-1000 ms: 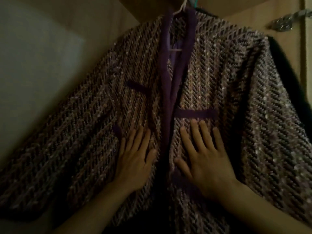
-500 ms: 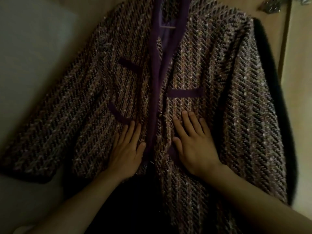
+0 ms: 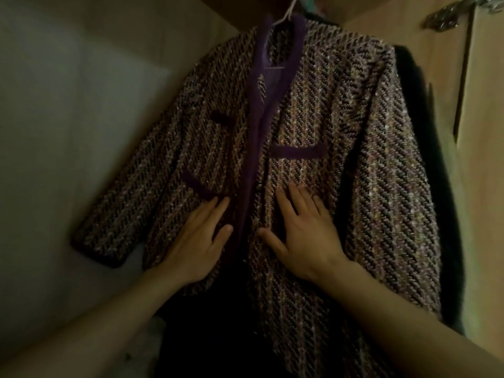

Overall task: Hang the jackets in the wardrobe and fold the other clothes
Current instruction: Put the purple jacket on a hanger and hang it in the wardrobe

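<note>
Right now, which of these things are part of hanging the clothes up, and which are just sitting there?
Part of the job: tweed jacket, white hanger, left hand and right hand flat on the jacket.
Just there: dark garment behind it, shiny metal fitting at upper right.

Tweed jacket point(image 3: 313, 126) hangs on a hanger point(image 3: 289, 12) — left hand point(image 3: 195, 242) and right hand point(image 3: 302, 236) press flat on its front.
</note>
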{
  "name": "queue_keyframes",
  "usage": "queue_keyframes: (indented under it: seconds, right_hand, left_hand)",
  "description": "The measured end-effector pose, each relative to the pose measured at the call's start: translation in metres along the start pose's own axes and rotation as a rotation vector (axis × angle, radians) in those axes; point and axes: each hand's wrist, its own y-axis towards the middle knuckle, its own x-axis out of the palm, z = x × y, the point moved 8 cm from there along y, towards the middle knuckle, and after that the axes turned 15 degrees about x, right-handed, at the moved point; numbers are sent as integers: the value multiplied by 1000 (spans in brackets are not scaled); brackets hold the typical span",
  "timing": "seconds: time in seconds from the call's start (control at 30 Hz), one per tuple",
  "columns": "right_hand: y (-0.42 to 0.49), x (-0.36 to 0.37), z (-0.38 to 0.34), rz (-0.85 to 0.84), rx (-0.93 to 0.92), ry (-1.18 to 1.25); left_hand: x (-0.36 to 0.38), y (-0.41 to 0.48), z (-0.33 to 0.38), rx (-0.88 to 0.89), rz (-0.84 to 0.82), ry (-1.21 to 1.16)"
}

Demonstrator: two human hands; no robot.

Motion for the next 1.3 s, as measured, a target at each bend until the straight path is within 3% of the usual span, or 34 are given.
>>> queue_keyframes:
  seconds: [0.37,0.53,0.7,0.97,1.3]
  right_hand:
    - [-84,-52,-2,-48,-245,318]
    - [-125,-62,15,-142,-268,379]
    - [-154,-80,45,-181,-258,374]
    - [-202,-103,90,-224,-174,282]
    - [-287,-112,204,-344,141,117]
  left_hand:
    - [-53,-67,109,-68,18,269]
    - [-54,-101,164,-65,-106,418]
    - [-64,-109,210,-79,-109,427]
    - [-51,-121,268,-38,-121,259]
    - [47,-133,353,12,-243,-37]
